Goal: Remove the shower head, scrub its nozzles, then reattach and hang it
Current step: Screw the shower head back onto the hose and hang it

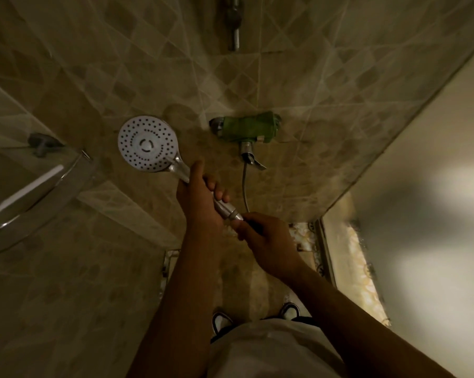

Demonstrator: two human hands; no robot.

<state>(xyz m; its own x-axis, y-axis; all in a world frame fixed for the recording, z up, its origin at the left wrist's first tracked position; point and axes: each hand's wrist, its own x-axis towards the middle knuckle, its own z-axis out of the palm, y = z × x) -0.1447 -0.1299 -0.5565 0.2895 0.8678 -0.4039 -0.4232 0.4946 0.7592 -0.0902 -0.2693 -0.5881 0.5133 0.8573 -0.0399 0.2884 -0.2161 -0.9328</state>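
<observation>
I am clamping my left hand (200, 197) around the shower head (148, 143) handle while my right hand (265, 238) is pinching the hose (245, 186) nut, risking slippage or cross-threading.

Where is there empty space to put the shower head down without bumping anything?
The floor between the shoes and the wall looks bare, as does the tiled ledge left of the left hand. It is crowded around the tap, where the hose hangs, and where the right hand grips the hose end below the shower head.
</observation>
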